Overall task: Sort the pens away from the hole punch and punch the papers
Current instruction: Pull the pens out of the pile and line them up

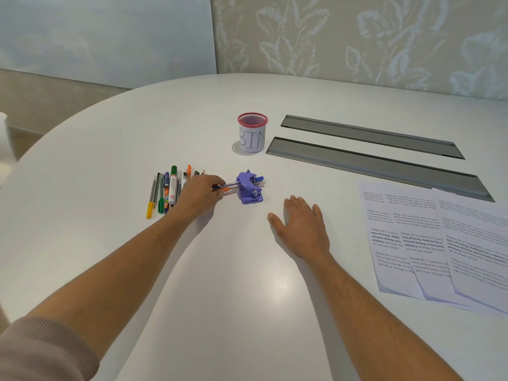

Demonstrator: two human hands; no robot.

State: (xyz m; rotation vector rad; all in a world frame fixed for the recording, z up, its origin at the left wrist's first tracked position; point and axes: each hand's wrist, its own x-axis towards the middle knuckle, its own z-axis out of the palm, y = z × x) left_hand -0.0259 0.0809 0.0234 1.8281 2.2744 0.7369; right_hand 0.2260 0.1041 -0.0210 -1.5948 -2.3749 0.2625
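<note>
A purple hole punch point(249, 188) stands mid-table with a few pens point(233, 184) lying through it under its lever. My left hand point(200, 192) is closed on the left ends of those pens. Left of that hand, several pens and markers point(166, 192) lie side by side in a row. Printed papers point(428, 243) are fanned out at the right. My right hand point(301, 225) rests flat on the table, fingers apart, holding nothing, just right of the punch.
A red mesh cup labelled BIN point(252, 133) stands behind the punch. Two grey metal cable slots point(371, 158) run across the white table point(233, 284) at the back right. The table's curved edge is at the left.
</note>
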